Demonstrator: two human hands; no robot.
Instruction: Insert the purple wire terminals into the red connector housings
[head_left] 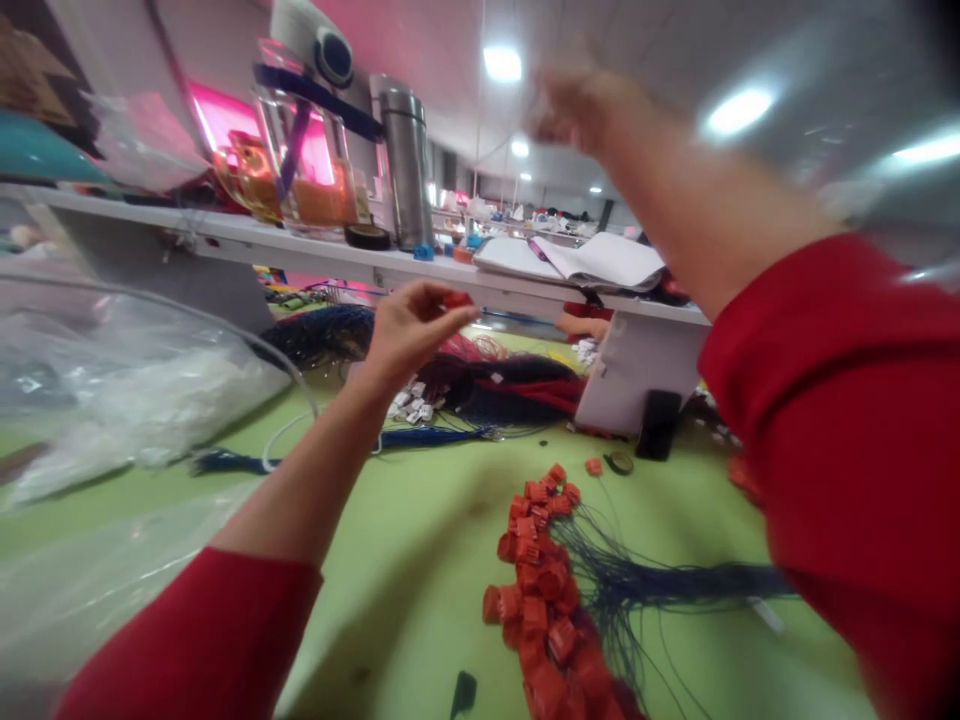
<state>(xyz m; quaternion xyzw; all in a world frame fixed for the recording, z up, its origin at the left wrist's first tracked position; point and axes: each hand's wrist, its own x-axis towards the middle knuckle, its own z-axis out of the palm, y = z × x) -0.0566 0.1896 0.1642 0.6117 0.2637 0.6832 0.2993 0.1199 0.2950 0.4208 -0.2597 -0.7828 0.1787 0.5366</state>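
Observation:
My left hand [409, 325] is raised in front of the shelf, thumb and fingers pinched on a small red connector [456, 299]. Up against the ceiling lights is my right hand [574, 105], smeared by motion, so its fingers and anything in them cannot be made out. Below on the green table [420, 540] lies a pile of orange-red connectors [536, 580], joined to a bundle of thin dark blue wires [675, 582]. One loose orange connector [594, 467] rests beyond the pile.
A white shelf [352, 262] crosses the back, bearing a steel flask [405, 165], a glass jug [319, 190] and papers [600, 260]. Plastic bags [150, 390] fill the left. A phone [659, 425] leans on the shelf's support. Another person's hand [589, 327] shows behind the shelf.

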